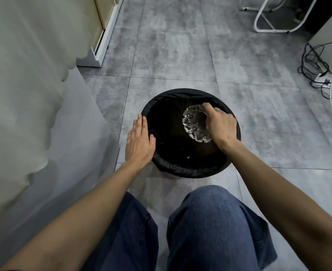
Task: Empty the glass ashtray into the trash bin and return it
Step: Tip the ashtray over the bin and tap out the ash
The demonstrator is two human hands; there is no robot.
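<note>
A round trash bin (180, 172) lined with a black bag stands on the grey tiled floor in front of my knees. My right hand (220, 125) grips the clear, ridged glass ashtray (193, 124) by its right edge and holds it tipped on its side over the bin's opening. My left hand (139, 141) lies flat, fingers together and extended, on the bin's left rim, holding nothing. The inside of the bin is dark and its contents are hard to make out.
A surface draped in a white cloth (24, 94) fills the left side. A white metal frame (274, 26) stands at the far right, and tangled cables with a power strip (323, 77) lie on the floor at the right. My knees in blue jeans (210, 222) are below.
</note>
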